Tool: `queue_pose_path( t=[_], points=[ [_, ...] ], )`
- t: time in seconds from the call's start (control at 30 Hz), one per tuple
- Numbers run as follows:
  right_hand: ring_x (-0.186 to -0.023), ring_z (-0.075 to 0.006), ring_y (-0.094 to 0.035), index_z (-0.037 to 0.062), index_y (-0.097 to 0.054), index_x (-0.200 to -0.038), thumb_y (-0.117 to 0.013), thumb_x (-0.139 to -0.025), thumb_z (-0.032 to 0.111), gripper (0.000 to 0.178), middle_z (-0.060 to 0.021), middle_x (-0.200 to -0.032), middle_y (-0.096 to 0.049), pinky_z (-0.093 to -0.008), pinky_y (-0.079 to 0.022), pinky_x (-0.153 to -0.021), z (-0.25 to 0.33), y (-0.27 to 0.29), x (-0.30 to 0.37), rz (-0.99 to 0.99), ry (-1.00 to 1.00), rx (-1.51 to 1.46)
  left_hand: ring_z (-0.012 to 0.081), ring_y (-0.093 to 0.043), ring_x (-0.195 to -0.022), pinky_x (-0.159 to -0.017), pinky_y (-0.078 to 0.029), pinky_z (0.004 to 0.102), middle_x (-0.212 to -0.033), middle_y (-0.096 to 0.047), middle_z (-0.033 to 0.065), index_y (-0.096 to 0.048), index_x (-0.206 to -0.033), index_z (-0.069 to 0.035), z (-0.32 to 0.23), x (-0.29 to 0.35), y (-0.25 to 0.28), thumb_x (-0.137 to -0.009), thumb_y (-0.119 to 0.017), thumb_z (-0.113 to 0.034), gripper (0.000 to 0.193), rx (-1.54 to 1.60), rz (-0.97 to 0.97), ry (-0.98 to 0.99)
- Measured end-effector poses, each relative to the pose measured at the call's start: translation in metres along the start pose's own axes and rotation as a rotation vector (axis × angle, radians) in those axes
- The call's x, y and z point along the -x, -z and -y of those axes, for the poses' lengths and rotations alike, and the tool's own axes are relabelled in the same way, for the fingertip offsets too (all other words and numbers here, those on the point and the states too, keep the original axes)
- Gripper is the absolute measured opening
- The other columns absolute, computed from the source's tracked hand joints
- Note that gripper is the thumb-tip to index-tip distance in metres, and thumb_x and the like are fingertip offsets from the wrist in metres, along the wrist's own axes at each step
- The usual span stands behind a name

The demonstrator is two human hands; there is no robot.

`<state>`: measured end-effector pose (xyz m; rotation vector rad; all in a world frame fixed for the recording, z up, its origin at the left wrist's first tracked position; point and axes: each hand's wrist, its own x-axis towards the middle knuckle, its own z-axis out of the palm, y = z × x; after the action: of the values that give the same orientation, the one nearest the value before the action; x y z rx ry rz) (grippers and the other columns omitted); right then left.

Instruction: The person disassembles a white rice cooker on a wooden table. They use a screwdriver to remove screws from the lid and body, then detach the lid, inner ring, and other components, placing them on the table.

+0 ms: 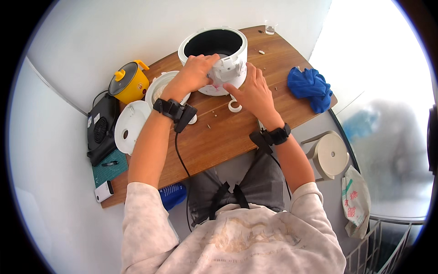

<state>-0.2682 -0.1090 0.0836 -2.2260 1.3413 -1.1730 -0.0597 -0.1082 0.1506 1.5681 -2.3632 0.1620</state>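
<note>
A white rice cooker body [237, 68] with a dark inside stands lidless at the far middle of the wooden table. My left hand [195, 73] is at its front left, fingers stretched toward the front rim and thumb lower down; whether they touch is hard to tell. To the right of the cooker's front, my right hand [252, 91] is open, thumb and fingers apart, holding nothing. A white ring [235, 109] lies on the table just below the right hand. Partly hidden behind my left wrist is a round white part [156, 83].
To the left are a white lid [127, 125], a yellow electric pot [136, 89], a black cooktop [98, 123] and a green mat [114, 170]. Small bits lie scattered on the wooden table [200, 148]. Rightward are a blue cloth [310, 86], a clear cup [270, 30] and a beige stool [332, 153].
</note>
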Motion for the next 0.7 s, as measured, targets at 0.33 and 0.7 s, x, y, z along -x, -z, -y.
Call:
queue_pose_path(
  t=[0.33, 0.7],
  points=[
    [-0.099, -0.0414, -0.066, -0.0061, -0.042, -0.114, -0.086, -0.075, 0.039, 0.074, -0.0247, -0.111, -0.054, -0.0471, -0.058, -0.071, 0.038, -0.029, -0.022, -0.119, -0.084, -0.027, 0.04, -0.065, -0.101, -0.087, -0.053, 0.0492, -0.106, -0.068, 0.0179, -0.049, -0.128, -0.012, 0.012, -0.003, -0.002, -0.076, -0.076, 0.004, 0.061, 0.129, 0.083, 0.063],
    [-0.094, -0.0434, -0.068, -0.0078, -0.043, -0.118, -0.082, -0.074, 0.042, 0.076, -0.0266, -0.113, -0.06, -0.0481, -0.056, -0.076, 0.04, -0.014, -0.014, -0.026, -0.174, -0.105, 0.0372, -0.06, -0.104, -0.093, -0.05, 0.0484, -0.107, -0.066, 0.0146, -0.053, -0.13, -0.014, 0.007, 0.0, -0.003, -0.075, -0.074, 0.006, 0.062, 0.099, 0.092, 0.077]
  ],
)
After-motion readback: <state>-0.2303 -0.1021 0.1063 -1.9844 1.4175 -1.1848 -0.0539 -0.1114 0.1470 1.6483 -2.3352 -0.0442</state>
